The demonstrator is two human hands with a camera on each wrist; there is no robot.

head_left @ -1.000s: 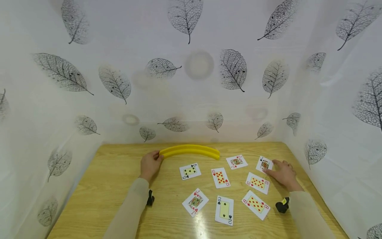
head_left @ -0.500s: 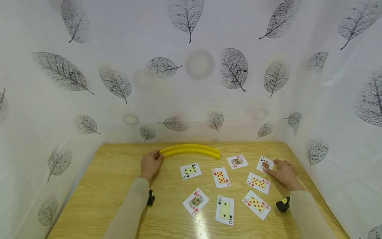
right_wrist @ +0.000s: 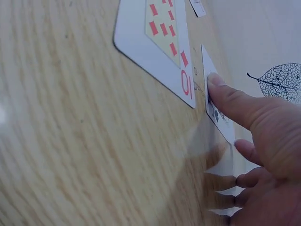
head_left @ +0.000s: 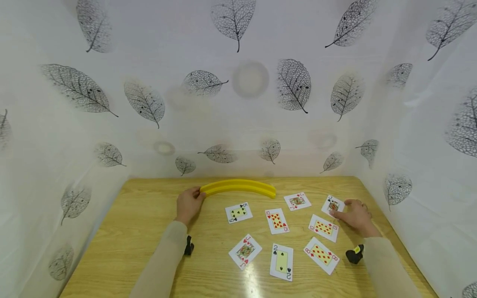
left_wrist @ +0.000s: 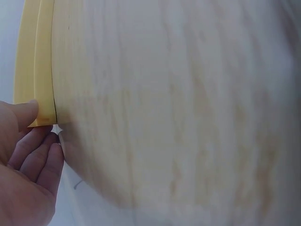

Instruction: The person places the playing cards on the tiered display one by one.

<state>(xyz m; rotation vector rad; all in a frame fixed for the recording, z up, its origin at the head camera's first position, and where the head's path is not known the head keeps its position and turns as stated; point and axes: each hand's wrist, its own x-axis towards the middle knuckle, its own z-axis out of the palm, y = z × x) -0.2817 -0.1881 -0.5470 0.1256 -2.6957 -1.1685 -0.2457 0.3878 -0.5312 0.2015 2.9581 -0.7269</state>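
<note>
At the back of the table, my left hand [head_left: 189, 205] pinches the left end of a curved yellow playing card holder [head_left: 238, 187]. In the left wrist view the thumb lies on the holder [left_wrist: 43, 61] and the other fingers bend beneath its end. My right hand [head_left: 356, 217] is at a black-suited jack card [head_left: 332, 204] on the far right, pinching it between thumb and index finger. The right wrist view has the thumb on the face of this jack card [right_wrist: 217, 109] and the index finger at its edge. No cards stand in the holder.
Several face-up cards lie spread on the wooden table [head_left: 123, 231]: a ten of diamonds [head_left: 323, 228], jack of diamonds [head_left: 297, 201], ten of hearts [head_left: 277, 221], five of clubs [head_left: 239, 212], jack of hearts [head_left: 245, 251], two of spades [head_left: 281, 262] and eight of diamonds [head_left: 321, 255]. Leaf-patterned curtains [head_left: 249, 124] surround it.
</note>
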